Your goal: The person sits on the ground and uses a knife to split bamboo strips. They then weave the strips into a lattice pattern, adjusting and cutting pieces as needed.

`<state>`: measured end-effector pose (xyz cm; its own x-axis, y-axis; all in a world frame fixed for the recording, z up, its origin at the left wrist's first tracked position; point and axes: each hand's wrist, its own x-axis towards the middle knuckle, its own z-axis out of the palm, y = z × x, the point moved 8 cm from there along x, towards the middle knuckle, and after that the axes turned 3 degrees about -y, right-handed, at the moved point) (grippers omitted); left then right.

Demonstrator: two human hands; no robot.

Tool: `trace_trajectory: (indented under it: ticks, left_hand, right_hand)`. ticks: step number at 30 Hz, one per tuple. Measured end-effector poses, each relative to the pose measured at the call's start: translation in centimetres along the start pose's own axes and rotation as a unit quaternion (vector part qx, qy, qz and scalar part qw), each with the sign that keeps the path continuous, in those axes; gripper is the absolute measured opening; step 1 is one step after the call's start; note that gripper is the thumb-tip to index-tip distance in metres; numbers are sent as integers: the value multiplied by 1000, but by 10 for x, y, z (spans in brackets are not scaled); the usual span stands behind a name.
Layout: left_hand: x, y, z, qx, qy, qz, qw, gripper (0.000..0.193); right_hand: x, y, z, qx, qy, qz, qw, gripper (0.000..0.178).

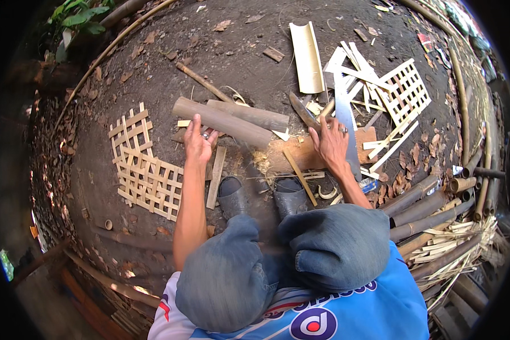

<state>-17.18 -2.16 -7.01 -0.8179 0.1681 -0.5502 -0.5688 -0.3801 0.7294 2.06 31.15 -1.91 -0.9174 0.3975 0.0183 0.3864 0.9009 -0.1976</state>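
our left hand [199, 145] holds the grey-brown bamboo tube [224, 122] from its near side, pinching it loosely between thumb and fingers; the tube slants, its right end by the brown log [300, 154]. our right hand [330, 141] is over that log, fingers bent beside a dark curved piece [301, 109]; we cannot tell whether they close on anything. we judge the step to be positioning the tube, and the next move to call for a steady left hold and a sure right grasp. the handsaw blade [344, 107] lies just beside the right hand, so its edge wants care. a second tube [260, 115] lies right behind the first, our clogs [230, 195] are on the near side, and lattice panels [147, 180] flank us; the dirt ground [238, 51] opens widest beyond.
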Motion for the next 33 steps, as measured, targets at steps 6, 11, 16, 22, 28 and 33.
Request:
trace_trajectory:
  ticks: [6,11,16,22,28,33]
  left_hand:
    - [-8,-49,15,-29,-31,-72,997,44]
    - [-20,-72,19,-16,-66,-106,992,48]
    - [-38,-71,-8,92,-58,-106,988,47]
    - [-46,-23,-57,261,57,50,962,24]
    - [-67,-21,-54,348,-19,-34,937,21]
    - [-70,-31,-52,378,-31,-2,925,21]
  right_hand:
    - [24,-108,2,236,-144,-141,951,68]
    - [39,-114,58,229,-208,-140,940,67]
    - [73,-97,68,158,-129,-181,962,58]
    - [78,-109,90,111,-134,-219,960,59]
    - [80,-104,75,166,-112,-207,958,58]
    - [66,-51,46,229,-140,-47,962,65]
